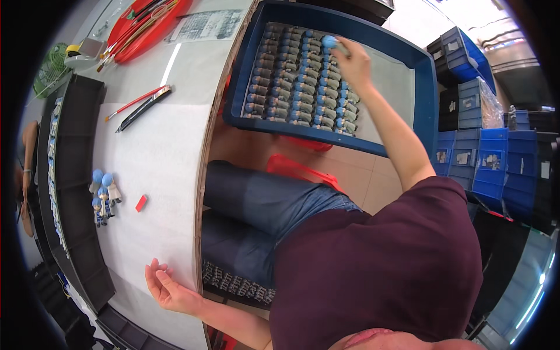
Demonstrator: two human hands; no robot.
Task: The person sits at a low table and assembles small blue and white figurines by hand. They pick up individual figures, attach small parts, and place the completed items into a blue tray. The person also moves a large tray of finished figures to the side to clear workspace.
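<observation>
The right hand [353, 63] is holding a blue-haired figurine [329, 42] between closed fingers over the blue tray [427, 87], where packing looks partly done: four long figurine rows [303, 87], one shorter. Beside the tray, on the table [151, 239], four loose figurines [105, 196] are remaining; the left hand's [169, 290] fingers are parting slightly.

We see bright, white light, with lit strips [529, 304] glowing at the lower right. Glare streaks the pale counter [195, 76], while the jeans [251, 195] beside it fall into shadow. The right grip [354, 64] and its figure [330, 42] look slightly blurred to us. Fisheye distortion bows the counter's edge, and black fills the corners.
</observation>
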